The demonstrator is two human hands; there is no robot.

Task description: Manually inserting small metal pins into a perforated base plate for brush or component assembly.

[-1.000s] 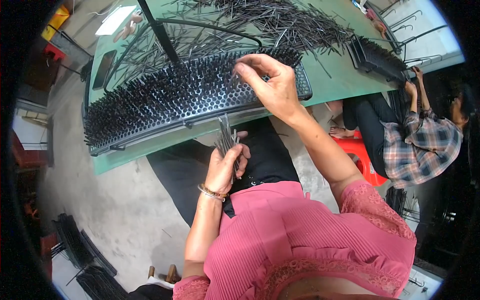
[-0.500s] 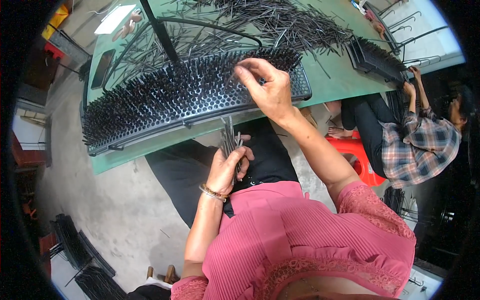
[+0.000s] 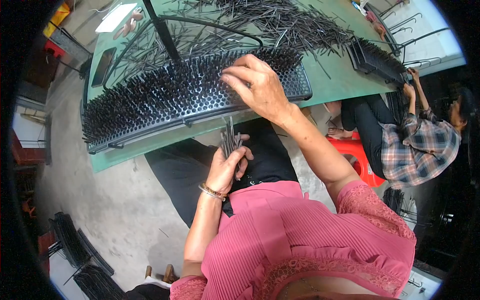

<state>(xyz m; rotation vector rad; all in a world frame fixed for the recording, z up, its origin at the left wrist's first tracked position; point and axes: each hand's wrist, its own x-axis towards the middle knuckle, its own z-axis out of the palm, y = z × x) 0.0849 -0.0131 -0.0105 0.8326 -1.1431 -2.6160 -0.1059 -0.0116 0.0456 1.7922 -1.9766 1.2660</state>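
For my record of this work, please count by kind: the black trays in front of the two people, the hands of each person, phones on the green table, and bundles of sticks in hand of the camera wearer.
Black trays: 2
Wearer's left hand and right hand: 2
Co-worker's hands: 2
Phone: 1
Bundle of sticks: 1
Total: 8

Grey floor [image 3: 125,210] borders the front edge of the green counter [image 3: 332,86]. A red stool [image 3: 369,172] stands near its front right corner.
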